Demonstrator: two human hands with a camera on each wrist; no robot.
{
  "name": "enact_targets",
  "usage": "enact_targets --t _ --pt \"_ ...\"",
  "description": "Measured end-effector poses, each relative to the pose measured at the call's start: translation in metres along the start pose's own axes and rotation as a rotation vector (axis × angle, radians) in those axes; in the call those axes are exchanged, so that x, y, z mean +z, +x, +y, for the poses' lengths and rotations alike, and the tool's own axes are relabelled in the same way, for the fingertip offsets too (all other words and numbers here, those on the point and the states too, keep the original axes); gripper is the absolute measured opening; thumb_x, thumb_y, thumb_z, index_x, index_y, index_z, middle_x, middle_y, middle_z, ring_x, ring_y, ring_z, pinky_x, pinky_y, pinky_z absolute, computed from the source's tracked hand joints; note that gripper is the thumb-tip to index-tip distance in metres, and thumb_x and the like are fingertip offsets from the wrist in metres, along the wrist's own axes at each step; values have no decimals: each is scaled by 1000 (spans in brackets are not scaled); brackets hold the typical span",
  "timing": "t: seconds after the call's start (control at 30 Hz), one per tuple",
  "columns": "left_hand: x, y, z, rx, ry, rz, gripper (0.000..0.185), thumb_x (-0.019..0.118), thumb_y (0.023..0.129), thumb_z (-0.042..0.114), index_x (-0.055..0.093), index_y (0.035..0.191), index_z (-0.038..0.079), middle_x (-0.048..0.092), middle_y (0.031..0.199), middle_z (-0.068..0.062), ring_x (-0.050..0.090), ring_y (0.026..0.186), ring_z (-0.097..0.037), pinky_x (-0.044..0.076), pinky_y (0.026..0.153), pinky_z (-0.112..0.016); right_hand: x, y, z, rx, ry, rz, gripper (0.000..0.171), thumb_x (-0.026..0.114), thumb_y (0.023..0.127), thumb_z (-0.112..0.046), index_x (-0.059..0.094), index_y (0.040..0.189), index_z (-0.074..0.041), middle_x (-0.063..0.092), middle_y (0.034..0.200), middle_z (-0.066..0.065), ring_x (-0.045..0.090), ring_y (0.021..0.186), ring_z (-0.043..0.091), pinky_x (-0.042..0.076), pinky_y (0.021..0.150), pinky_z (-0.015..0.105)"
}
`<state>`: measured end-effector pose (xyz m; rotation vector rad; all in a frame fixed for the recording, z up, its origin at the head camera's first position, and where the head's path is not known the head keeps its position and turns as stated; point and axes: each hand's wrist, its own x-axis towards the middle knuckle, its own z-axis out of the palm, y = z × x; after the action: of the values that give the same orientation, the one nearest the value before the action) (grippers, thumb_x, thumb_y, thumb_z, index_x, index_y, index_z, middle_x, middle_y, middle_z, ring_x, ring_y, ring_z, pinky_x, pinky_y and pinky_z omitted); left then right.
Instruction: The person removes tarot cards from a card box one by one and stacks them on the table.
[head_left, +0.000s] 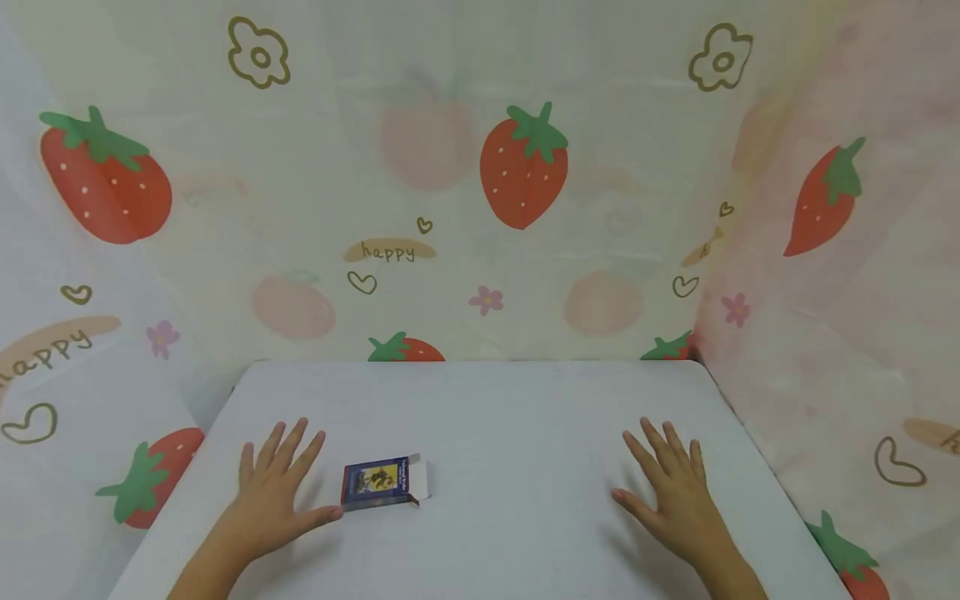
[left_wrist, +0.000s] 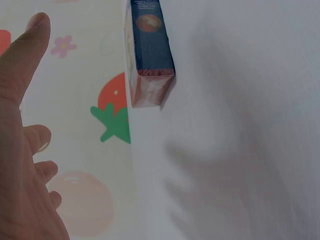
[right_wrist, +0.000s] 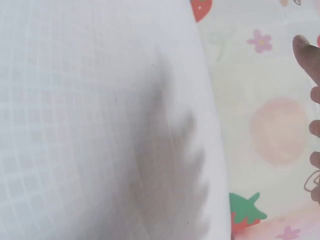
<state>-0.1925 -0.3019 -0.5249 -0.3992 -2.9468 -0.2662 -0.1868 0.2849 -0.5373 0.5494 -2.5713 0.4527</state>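
Around you hangs a pale, sheet-like backdrop (head_left: 465, 200) printed with red strawberries, enclosing a broad, white cloth-covered table (head_left: 517, 425). Over it your bare left hand (head_left: 272, 504) and bare right hand (head_left: 675, 504) hover toward opposite sides, fingers straight and spread, gripping nothing, so the tabletop alone supports what lies between them. That is the small, dark-blue cardboard box (head_left: 375, 483) with a yellow picture panel, just beside your left thumb, lying on its broad face, which probably keeps it steady, its white end flap (head_left: 422, 481) open toward your right.
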Motion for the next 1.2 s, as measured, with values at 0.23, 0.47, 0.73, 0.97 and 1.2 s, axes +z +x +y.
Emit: enact_targets --t 0.23,0.47,0.73,0.97,1.2 --pt "7 6 4 8 -63 41 113 70 76 77 25 164 21 13 171 -16 4 155 -45 -19 119 -71 4 9 -9 13 56 12 83 78 88 -46 42 157 -19 32 166 12 16 156 40 1 127 67" --pt "16 12 6 -8 -170 45 112 75 79 67 20 165 22 13 171 -17 3 155 -45 -3 118 -79 7 20 -19 15 128 26 81 79 88 -41 42 157 -19 36 165 9 23 154 40 10 126 67" --pt "26 18 8 0 -281 71 112 81 78 59 22 164 16 17 169 -19 10 153 -49 14 113 -83 14 33 -29 39 214 2 78 77 91 -40 41 157 -19 38 163 9 27 152 40 19 122 71" --pt "39 24 7 24 -386 83 115 84 76 55 23 163 13 21 168 -21 13 152 -52 15 117 -77 22 40 -39 82 314 -28 76 77 91 -40 43 156 -19 41 162 7 30 151 37 23 120 70" --pt "52 30 4 1 -475 7 120 86 71 60 23 163 14 24 167 -20 17 152 -49 20 119 -75 30 50 -52 111 425 -58 74 75 92 -43 43 155 -21 41 161 4 33 150 32 31 116 70"
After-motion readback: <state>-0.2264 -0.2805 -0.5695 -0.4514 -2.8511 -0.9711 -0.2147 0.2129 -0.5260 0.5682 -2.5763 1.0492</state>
